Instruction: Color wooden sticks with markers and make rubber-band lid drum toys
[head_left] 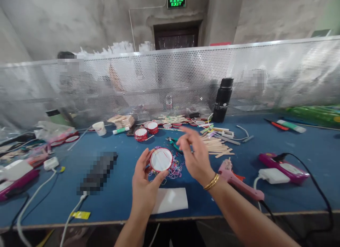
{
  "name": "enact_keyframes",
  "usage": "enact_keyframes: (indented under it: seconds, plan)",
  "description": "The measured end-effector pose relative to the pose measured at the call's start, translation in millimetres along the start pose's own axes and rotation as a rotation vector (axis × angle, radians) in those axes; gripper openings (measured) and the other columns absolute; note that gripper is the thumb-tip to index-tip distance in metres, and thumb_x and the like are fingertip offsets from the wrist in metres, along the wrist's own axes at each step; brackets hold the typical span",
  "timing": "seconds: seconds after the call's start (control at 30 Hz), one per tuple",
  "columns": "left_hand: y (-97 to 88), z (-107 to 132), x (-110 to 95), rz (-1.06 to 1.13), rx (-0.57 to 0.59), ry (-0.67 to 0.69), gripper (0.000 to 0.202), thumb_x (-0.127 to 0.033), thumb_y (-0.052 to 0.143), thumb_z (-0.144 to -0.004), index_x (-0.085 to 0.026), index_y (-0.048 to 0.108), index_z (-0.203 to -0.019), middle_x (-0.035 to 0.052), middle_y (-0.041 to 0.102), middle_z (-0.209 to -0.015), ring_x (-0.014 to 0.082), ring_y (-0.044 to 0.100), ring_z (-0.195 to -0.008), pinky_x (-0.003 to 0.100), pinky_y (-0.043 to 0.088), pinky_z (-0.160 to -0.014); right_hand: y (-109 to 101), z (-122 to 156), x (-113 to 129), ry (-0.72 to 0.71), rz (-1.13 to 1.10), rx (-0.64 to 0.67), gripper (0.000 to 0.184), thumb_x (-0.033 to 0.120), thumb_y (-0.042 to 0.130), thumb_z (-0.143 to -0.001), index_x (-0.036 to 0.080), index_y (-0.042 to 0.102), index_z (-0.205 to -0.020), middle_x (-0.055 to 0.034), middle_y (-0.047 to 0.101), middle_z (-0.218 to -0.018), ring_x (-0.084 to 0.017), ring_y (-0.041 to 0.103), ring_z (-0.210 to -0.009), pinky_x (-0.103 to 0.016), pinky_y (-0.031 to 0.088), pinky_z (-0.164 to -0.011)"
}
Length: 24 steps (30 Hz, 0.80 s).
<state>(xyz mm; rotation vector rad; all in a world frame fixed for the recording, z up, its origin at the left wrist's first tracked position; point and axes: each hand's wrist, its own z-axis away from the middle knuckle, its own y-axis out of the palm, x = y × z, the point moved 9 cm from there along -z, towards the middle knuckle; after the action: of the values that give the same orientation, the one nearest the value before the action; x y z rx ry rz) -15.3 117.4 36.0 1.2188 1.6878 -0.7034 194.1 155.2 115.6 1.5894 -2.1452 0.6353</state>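
My left hand (145, 181) is closed round a small round drum (161, 159) with a red rim and white top, held above the blue table (111, 197). A thin red band runs across the drum's top. My right hand (195, 153) hovers just right of the drum, fingers spread and a little blurred, with nothing visible in them. A gold bracelet sits on the right wrist. Under the drum lies a heap of coloured rubber bands (175, 169). A white sheet (170, 200) lies on the table below my hands.
Two more red drums (146, 131), wooden sticks (216, 146), green-handled pliers (174, 143), a pink glue gun (239, 181), a black bottle (222, 99), a white cup (100, 128) and cables lie about. A perforated metal screen (265, 73) closes the table's far side.
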Motion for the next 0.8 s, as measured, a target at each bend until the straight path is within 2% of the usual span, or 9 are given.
enact_keyframes:
  seconds: [0.07,0.1,0.2,0.3,0.43,0.53,0.67,0.8]
  plan:
    - [0.8,-0.1,-1.4,-0.016,0.009,0.017,0.085,-0.034,0.092,-0.068,-0.026,0.056,-0.145,0.0130,0.062,-0.151,0.0344,0.055,-0.144,0.046,0.053,-0.110,26.2,7.4,-4.9,0.050,0.022,0.245,0.030,0.036,0.046,-0.107,0.024,0.065,-0.126,-0.0028,0.069,-0.088,-0.018,0.064,-0.078,-0.035,0.051,-0.078]
    - [1.1,-0.2,-1.5,-0.023,0.012,0.021,0.085,-0.033,0.092,-0.068,-0.027,0.056,-0.145,0.0129,0.062,-0.151,0.0344,0.055,-0.143,0.047,0.054,-0.109,34.2,10.8,-7.7,0.075,0.018,0.317,0.030,0.036,0.046,-0.107,0.023,0.067,-0.123,-0.0025,0.069,-0.086,-0.018,0.064,-0.077,-0.034,0.051,-0.077]
    - [3.3,-0.7,-0.1,-0.050,0.041,0.020,0.084,-0.032,0.092,-0.069,-0.028,0.056,-0.145,0.0122,0.060,-0.153,0.0339,0.055,-0.143,0.047,0.053,-0.109,45.4,15.5,-16.7,0.166,-0.046,0.406,0.031,0.036,0.045,-0.106,0.023,0.070,-0.119,-0.0018,0.071,-0.084,-0.016,0.063,-0.071,-0.029,0.047,-0.068]
    - [6.2,-1.8,0.2,-0.064,0.084,0.024,0.082,-0.032,0.091,-0.071,-0.028,0.057,-0.145,0.0118,0.059,-0.154,0.0334,0.055,-0.143,0.047,0.053,-0.110,48.5,15.6,-23.5,0.234,-0.109,0.405,0.029,0.032,0.048,-0.103,0.022,0.072,-0.114,-0.0026,0.072,-0.086,-0.016,0.063,-0.072,-0.028,0.047,-0.065]
    - [8.7,-3.2,-0.3,-0.071,0.121,0.020,0.078,-0.034,0.089,-0.072,-0.027,0.057,-0.143,0.0122,0.059,-0.154,0.0333,0.055,-0.141,0.048,0.051,-0.111,51.2,16.5,-24.3,0.226,-0.134,0.375,0.026,0.027,0.049,-0.100,0.022,0.074,-0.107,-0.0047,0.077,-0.096,-0.019,0.069,-0.088,-0.030,0.051,-0.077]
    - [10.4,-3.1,-2.3,-0.074,0.136,0.046,0.081,-0.037,0.090,-0.070,-0.025,0.057,-0.143,0.0140,0.057,-0.152,0.0342,0.056,-0.139,0.050,0.050,-0.111,47.4,16.4,-22.9,0.200,-0.126,0.302,0.027,0.025,0.047,-0.100,0.022,0.074,-0.103,-0.0046,0.078,-0.097,-0.018,0.070,-0.089,-0.030,0.052,-0.081]
    - [12.7,-1.9,-0.8,-0.061,0.155,0.036,0.083,-0.040,0.090,-0.071,-0.025,0.054,-0.144,0.0144,0.059,-0.145,0.0333,0.060,-0.130,0.047,0.054,-0.102,43.0,15.9,-22.8,0.197,-0.139,0.248,0.027,0.024,0.049,-0.098,0.022,0.075,-0.098,-0.0041,0.078,-0.094,-0.018,0.071,-0.084,-0.029,0.052,-0.077]
    - [17.2,0.3,-1.1,-0.042,0.195,0.007,0.072,-0.037,0.088,-0.073,-0.025,0.059,-0.137,0.0129,0.063,-0.140,0.0308,0.064,-0.121,0.043,0.055,-0.094,42.2,15.6,-22.4,0.197,-0.147,0.249,0.026,0.024,0.050,-0.096,0.022,0.076,-0.094,-0.0036,0.078,-0.090,-0.018,0.070,-0.083,-0.028,0.052,-0.076]
